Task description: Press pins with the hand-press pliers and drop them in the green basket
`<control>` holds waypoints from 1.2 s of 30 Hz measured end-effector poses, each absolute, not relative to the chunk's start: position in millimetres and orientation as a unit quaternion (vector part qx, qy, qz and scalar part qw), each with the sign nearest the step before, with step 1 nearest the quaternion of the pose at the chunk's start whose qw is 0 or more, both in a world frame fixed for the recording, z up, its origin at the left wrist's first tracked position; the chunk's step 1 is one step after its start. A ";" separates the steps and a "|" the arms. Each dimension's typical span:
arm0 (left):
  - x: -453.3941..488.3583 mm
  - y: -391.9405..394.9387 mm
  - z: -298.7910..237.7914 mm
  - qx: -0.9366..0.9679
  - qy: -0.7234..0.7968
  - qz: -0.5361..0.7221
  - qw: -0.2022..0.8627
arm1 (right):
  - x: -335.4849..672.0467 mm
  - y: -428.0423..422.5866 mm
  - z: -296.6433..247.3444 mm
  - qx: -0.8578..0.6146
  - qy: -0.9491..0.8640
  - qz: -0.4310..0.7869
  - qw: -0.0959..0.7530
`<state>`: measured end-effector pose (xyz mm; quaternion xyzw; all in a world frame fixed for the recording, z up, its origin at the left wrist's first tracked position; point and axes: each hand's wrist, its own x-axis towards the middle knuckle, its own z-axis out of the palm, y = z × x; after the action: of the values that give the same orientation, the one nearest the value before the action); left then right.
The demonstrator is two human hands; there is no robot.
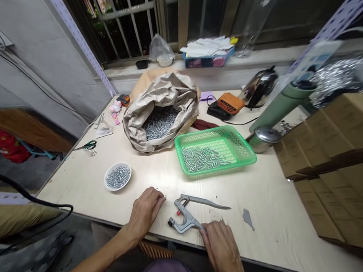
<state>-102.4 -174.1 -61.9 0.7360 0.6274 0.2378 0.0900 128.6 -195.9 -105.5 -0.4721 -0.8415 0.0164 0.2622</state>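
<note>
My right hand is closed on the lower handle of a pair of grey hand-press pliers, with its C-shaped jaw facing left. The pliers' upper handle stands apart from the lower one. Left of the pliers, my left hand rests low over the table, thumb and fingertips pinched together. Whatever is between those fingertips is too small to name. Beyond it, a white bowl holds small silver metal pins. More pins lie in a green plastic basket and inside a large open paper sack.
Stacked cardboard boxes stand at the right edge. A green flask, a steel cup and an orange-and-black charger are at the back right. Scissors lie at the left. A grey scrap is right of the pliers.
</note>
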 end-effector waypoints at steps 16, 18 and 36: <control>-228.6 -122.1 -17.7 0.655 0.754 0.035 -0.032 | 100.3 -160.0 -104.1 -0.380 -0.873 -0.001 0.307; -240.0 -123.8 -32.5 0.659 0.752 0.006 -0.010 | 91.8 -151.7 -107.1 -0.367 -0.875 -0.013 0.315; -257.8 -107.7 -49.6 0.703 0.711 -0.020 -0.013 | 71.5 -139.0 -111.6 -0.368 -0.899 -0.008 0.238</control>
<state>-257.8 -107.7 -49.6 0.7027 0.7111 -0.0196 -0.0135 71.5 -139.0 -111.6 -0.3682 -0.8988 -0.0078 0.2379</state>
